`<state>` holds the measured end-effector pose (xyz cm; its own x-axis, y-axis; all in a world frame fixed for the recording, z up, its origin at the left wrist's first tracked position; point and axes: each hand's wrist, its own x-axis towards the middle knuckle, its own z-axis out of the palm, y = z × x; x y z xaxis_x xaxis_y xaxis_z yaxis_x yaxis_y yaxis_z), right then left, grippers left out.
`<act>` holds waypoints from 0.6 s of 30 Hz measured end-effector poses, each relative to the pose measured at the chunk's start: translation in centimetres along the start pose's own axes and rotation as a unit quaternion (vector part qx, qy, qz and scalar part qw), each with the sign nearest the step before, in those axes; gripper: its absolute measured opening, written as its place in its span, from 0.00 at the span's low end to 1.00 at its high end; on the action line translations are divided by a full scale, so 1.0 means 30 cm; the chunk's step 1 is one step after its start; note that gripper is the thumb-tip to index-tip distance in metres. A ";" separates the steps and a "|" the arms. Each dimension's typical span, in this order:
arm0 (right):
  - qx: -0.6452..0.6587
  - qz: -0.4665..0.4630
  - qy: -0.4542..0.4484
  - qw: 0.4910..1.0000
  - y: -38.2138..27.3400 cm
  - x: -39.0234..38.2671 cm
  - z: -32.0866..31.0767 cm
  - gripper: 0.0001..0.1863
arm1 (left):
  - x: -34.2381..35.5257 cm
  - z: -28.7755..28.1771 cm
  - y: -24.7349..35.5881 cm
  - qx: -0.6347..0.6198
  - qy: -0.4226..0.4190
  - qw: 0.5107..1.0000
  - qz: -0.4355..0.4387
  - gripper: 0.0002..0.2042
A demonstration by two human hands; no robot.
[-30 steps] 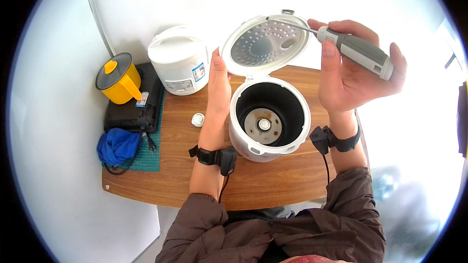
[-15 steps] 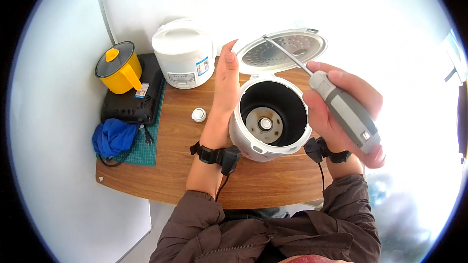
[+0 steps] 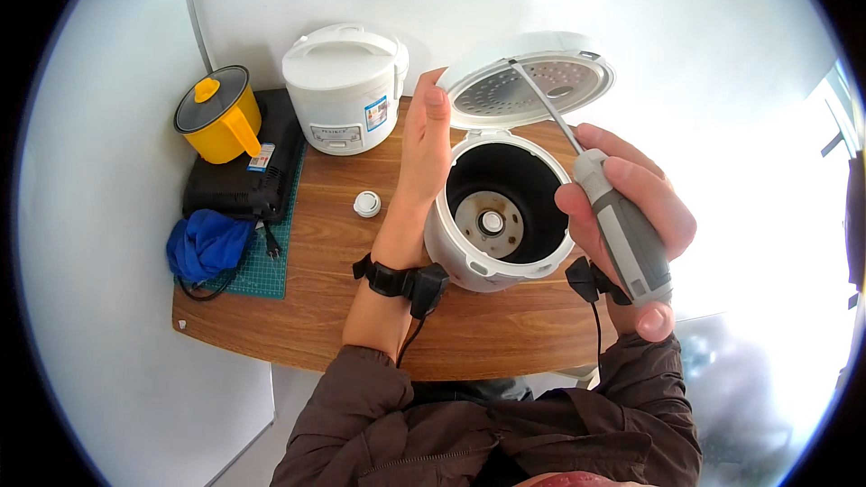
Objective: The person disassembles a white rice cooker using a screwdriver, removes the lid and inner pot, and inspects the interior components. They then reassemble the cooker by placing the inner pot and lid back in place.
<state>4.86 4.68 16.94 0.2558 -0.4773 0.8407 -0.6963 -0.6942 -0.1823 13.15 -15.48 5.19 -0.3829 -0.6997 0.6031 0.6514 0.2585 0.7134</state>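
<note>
An opened white rice cooker (image 3: 462, 263) stands on the table with its dark inside showing and a round heating plate (image 3: 475, 213) at the bottom. Its raised lid (image 3: 478, 59) has a perforated metal inner plate (image 3: 492, 101). At the lid's left edge my left hand (image 3: 428, 144) grips it, thumb in front, the other fingers partly hidden behind. A screwdriver (image 3: 622, 221) with a thick grey handle is wrapped in my right hand (image 3: 663, 203). Its shaft slants up and left, the tip appearing against the lid's inner rim near the top.
Left of the cooker lies a small white round cap (image 3: 367, 204). Behind stands a second, closed white rice cooker (image 3: 338, 95). Further left, a yellow pot (image 3: 221, 131) sits on a black appliance (image 3: 230, 189), with a blue cloth (image 3: 207, 245) on a green mat (image 3: 262, 275).
The screwdriver tip has shifted a little right along the lid's rim, while its handle has come down and left with my right hand. The left hand stays at the lid's edge.
</note>
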 end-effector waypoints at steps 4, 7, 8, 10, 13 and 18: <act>-0.031 -0.008 -0.002 0.999 -0.012 0.007 0.011 0.42 | -0.001 0.013 0.022 0.011 0.010 1.000 0.011 0.31; -0.064 -0.025 -0.019 0.997 -0.025 0.015 0.017 0.40 | -0.001 0.012 0.025 0.005 -0.003 1.000 0.014 0.30; -0.076 -0.028 -0.026 0.996 -0.031 0.020 0.019 0.40 | -0.003 0.009 0.026 0.005 -0.006 1.000 0.013 0.30; -0.105 -0.030 -0.038 0.993 -0.038 0.029 0.024 0.37 | -0.005 0.006 0.024 0.006 -0.006 1.000 0.012 0.29; -0.144 -0.051 -0.036 0.988 -0.034 0.031 0.037 0.34 | -0.005 0.005 0.022 0.008 -0.005 1.000 0.015 0.28; -0.190 -0.062 -0.038 0.979 -0.029 0.032 0.037 0.31 | -0.003 0.013 0.031 0.010 -0.003 1.000 0.014 0.28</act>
<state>6.46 4.24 17.33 0.3927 -0.4506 0.8017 -0.8522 -0.5061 0.1329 13.54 -14.91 5.93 -0.3677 -0.6882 0.6255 0.6492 0.2917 0.7025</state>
